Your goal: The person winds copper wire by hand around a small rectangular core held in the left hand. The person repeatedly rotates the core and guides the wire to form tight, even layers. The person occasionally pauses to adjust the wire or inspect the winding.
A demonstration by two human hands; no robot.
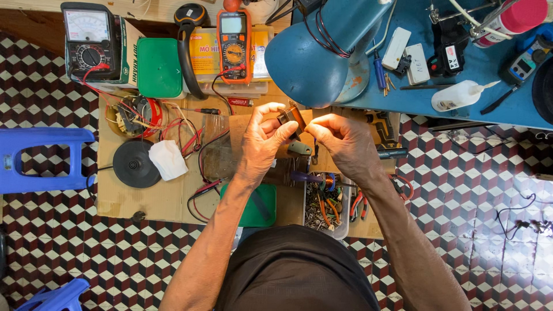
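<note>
Under the blue lamp (322,52) at 12 o'clock, both hands pinch one small brown part (291,117): left hand (262,144) grip clamped on its side, right hand (345,144) fingertips closed on the other edge, raised off the cardboard worktop (132,196) into the light. Orange meter (234,46) at 11.

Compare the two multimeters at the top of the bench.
The orange multimeter has a digital screen; the black multimeter has an analog needle scale. The orange one is narrower and lies on yellow boxes; the black one rests on a white and green box. Both have a round selector dial.
</note>
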